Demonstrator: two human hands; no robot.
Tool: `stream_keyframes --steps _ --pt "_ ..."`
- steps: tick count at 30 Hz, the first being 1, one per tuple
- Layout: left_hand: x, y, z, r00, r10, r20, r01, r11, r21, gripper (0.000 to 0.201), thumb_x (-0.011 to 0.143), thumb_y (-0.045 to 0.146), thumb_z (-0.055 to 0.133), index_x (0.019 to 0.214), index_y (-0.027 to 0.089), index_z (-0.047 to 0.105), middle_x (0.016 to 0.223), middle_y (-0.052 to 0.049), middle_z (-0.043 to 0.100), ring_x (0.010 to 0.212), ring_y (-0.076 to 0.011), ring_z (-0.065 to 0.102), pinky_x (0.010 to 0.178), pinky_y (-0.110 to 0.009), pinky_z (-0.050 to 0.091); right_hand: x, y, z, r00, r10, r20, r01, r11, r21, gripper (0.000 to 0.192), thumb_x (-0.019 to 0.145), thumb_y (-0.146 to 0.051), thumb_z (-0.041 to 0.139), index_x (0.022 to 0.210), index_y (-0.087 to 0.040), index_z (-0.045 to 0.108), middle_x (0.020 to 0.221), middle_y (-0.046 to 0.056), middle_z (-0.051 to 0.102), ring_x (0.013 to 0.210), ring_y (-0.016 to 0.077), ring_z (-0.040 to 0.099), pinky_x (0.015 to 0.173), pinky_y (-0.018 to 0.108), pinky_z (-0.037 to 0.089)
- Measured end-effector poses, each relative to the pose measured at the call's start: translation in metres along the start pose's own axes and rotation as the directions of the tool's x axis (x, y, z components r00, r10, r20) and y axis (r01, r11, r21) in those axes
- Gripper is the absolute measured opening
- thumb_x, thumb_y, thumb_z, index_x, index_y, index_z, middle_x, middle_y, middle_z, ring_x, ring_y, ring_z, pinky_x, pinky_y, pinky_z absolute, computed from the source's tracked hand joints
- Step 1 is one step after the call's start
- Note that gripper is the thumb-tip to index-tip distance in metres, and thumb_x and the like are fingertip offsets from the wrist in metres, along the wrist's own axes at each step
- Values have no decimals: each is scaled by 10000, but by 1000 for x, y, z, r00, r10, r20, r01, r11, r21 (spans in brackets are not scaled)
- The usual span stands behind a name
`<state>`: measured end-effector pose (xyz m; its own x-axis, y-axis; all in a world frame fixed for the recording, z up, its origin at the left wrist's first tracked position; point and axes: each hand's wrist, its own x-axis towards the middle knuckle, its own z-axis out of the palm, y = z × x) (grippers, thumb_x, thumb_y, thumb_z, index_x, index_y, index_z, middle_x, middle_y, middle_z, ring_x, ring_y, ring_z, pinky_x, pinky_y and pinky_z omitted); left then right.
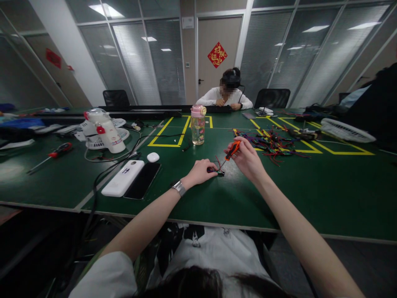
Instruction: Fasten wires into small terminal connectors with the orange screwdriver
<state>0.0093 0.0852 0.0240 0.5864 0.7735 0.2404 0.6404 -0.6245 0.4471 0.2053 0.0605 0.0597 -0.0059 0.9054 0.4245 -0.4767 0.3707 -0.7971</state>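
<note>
Near the table's front edge, left hand pinches a small wired part steady while right hand grips an orange screwdriver, tip down onto it.

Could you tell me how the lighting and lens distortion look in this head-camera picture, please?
Head view: ceiling panels light the room evenly, leaving soft glare on the green table; the wide lens bows the table edge and stretches both forearms; the small part under the left hand and the screwdriver in the right hand are too small for detail.

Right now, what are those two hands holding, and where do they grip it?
The right hand holds a small screwdriver by its orange handle. The left hand pins a small dark part to the table by its edge.
</note>
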Motion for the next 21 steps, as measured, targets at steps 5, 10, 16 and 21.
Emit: stream_keyframes --steps 5,10,16,21 --pt "1 -2 1 1000 3 -1 -3 1000 -8 161 908 329 713 1010 214 761 972 -34 664 912 -192 618 859 -311 442 0 3 -1 998 -40 -39 39 999 -29 259 802 -485 775 995 -330 699 896 -26 729 833 151 695 898 354 564" --pt "1 -3 2 1000 7 -4 -7 1000 -5 157 905 327 714 1006 216 761 959 -31 667 918 -193 619 866 -313 441 1 4 -3 996 -57 -65 55 998 -37 226 774 -452 807 918 -317 699 906 -34 706 847 143 666 909 345 561" --pt "2 -3 3 1000 4 -6 -4 1000 -4 150 893 320 725 1003 223 760 949 -26 674 918 -191 622 862 -305 447 2 0 -4 999 -48 -5 47 995 -84 267 774 -472 805 975 -324 711 896 -20 709 840 158 675 899 357 559" --pt "2 -3 3 1000 9 -8 -9 1000 -13 145 897 316 720 995 219 764 953 -29 678 911 -188 624 858 -302 446 1 3 -2 999 -51 2 51 994 -96 268 816 -495 757 1018 -330 695 936 -6 722 885 173 683 930 388 552"
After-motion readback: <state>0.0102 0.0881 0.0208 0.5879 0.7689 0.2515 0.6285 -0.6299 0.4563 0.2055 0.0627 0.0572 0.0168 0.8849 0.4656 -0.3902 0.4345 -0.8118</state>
